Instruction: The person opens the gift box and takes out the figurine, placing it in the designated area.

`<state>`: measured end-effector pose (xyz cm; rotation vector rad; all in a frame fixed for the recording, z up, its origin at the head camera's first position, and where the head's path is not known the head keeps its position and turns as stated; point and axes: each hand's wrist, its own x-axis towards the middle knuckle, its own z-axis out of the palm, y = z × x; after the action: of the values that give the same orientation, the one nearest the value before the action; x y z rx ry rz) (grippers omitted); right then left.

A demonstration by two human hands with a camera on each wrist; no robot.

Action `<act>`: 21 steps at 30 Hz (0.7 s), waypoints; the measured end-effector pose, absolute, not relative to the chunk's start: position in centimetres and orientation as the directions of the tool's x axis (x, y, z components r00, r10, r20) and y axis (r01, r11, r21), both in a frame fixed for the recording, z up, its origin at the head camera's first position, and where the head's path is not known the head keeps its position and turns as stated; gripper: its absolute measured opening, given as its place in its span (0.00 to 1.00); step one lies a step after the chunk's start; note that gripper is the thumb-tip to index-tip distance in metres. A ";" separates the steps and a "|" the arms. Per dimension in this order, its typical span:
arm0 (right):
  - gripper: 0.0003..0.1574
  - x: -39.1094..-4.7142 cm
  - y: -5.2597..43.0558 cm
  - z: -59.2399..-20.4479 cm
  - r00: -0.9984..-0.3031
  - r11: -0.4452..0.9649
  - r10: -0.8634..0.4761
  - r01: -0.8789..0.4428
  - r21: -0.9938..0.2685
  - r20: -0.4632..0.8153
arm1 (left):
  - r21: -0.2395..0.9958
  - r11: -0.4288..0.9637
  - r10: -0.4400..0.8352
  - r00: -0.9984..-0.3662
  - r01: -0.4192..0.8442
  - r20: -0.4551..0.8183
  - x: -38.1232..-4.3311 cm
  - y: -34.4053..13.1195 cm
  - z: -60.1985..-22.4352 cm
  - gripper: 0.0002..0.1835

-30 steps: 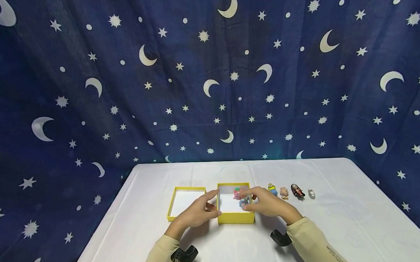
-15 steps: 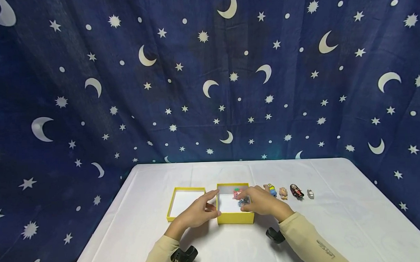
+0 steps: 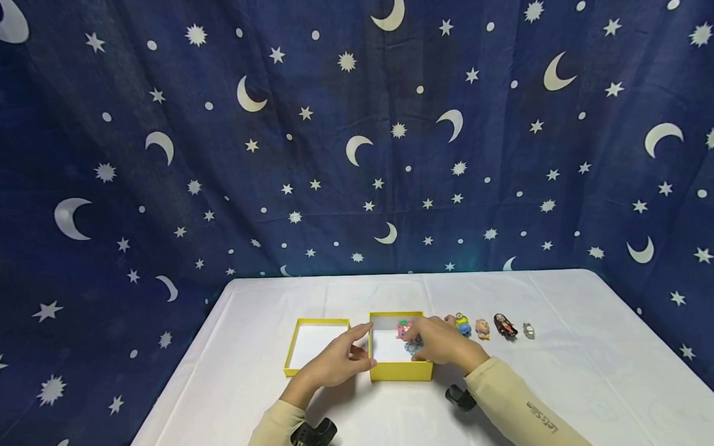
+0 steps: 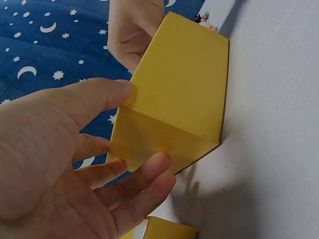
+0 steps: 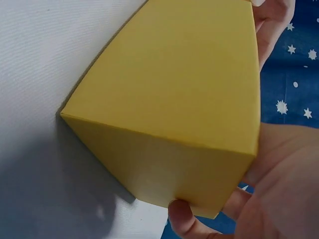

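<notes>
A yellow box (image 3: 401, 372) with a white inside stands before me, its open top facing up. My left hand (image 3: 338, 360) is at its left side; in the left wrist view the thumb touches the edge of the yellow box (image 4: 174, 74) and the extended fingers lie along the adjoining side. My right hand (image 3: 446, 342) reaches over the right wall, with thumb and index finger pinching a small blue figurine (image 3: 413, 345) inside. Behind it sits a pink figurine (image 3: 403, 328). In the right wrist view a fingertip (image 5: 180, 214) rests on the box's outside; the other fingertips are hidden.
Left of the box lies a yellow-rimmed lid (image 3: 316, 321), white side up. Right of it are a Minion figurine (image 3: 463, 325), a pinkish figurine (image 3: 483, 329), a dark-haired doll (image 3: 505, 326) and a small grey figurine (image 3: 529, 330). A star-patterned curtain (image 3: 310, 238) hangs behind the white table.
My right hand and forearm have shifted a little left, the fingers drawing in around the blue figurine, which has slid slightly left. My left hand and the box stay put.
</notes>
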<state>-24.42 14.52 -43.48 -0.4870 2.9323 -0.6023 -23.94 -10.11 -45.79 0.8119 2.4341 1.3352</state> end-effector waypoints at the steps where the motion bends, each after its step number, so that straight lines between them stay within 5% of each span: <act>1: 0.22 -24.4 14.4 -43.5 -0.944 0.873 -0.327 -0.284 -0.398 -0.044 | 0.836 0.423 0.580 -0.813 0.350 0.048 -23.9 -10.1 -45.8 0.41; 21: 0.22 -24.8 13.5 -43.8 -0.953 0.911 -0.291 -0.249 -0.329 -0.082 | 0.845 0.415 0.573 -0.819 0.337 0.046 -23.7 -10.1 -45.7 0.41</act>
<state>-24.80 13.55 -43.81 -0.4179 2.9436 -0.4817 -23.70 -10.06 -45.75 0.7965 2.4217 1.3589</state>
